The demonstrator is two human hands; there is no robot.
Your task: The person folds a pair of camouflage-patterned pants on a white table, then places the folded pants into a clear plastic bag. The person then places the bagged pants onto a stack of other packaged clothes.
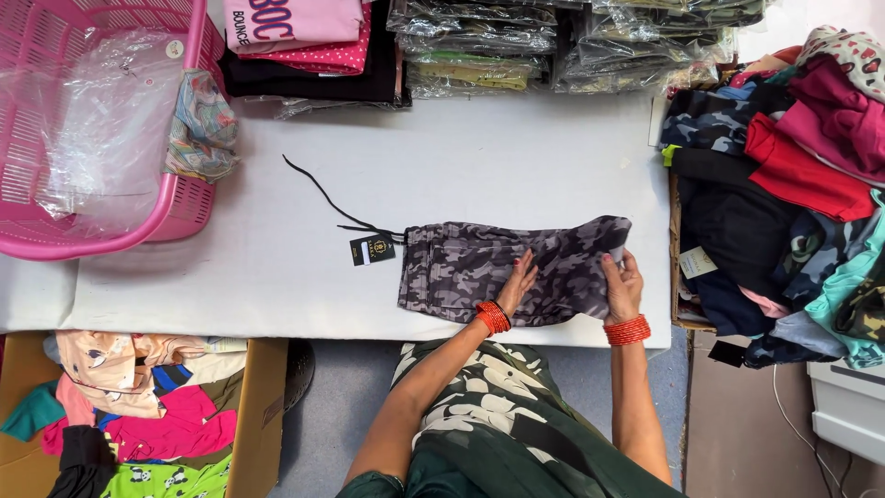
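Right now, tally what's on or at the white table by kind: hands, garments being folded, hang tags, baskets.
Hands: 2 (left hand, right hand)
Grey camouflage garment: 1
Black hang tag: 1
Pink basket: 1
Total: 5

A garment packing workshop: bagged clothes stacked (562, 41) along a white table (230, 267), cartons of loose garments (138, 415) beside it.

White table (516, 157) across the middle of the frame. On it: grey camouflage garment (489, 267) at lower centre with black drawstring (323, 195) and dark tag (371, 249); pink basket (111, 120) upper left; folded clothes (313, 46) and bagged garments (553, 41) along the top edge.
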